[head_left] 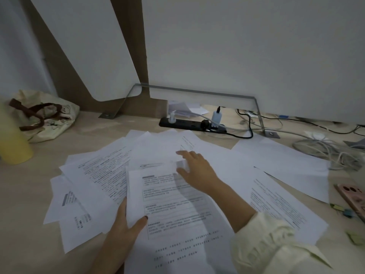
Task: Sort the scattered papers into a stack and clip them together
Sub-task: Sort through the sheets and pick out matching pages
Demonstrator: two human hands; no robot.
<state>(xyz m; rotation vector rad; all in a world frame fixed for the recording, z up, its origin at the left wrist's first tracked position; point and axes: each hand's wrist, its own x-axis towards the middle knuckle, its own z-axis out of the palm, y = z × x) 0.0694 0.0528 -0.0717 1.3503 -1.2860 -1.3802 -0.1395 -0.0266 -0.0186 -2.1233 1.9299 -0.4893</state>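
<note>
- The scattered papers (pixel 110 175) lie fanned and overlapping across the middle of a pale wooden desk (pixel 25 194), printed sides up.
- The left hand (pixel 123 224) pinches the left edge of a printed sheet (pixel 173 204) — thumb on top, fingers beneath.
- The right hand (pixel 195 169) rests flat farther back on the pile, fingers spread, a folded corner of paper under them.
- More sheets (pixel 286 165) reach to the right, well apart from the held one.
- A cloth bag (pixel 49 115) slumps at the far left; its contents are hidden. A yellow cylinder (pixel 11 141) stands just beside it.
- Bare desk shows along the left and near the bag.
- Behind the papers: a black power strip (pixel 189 124) with plugs, tangled cables (pixel 325 151), and a white partition (pixel 237 46) on a metal bracket.
- At the right edge — small clips (pixel 343 210) and a pink phone (pixel 353 198).
</note>
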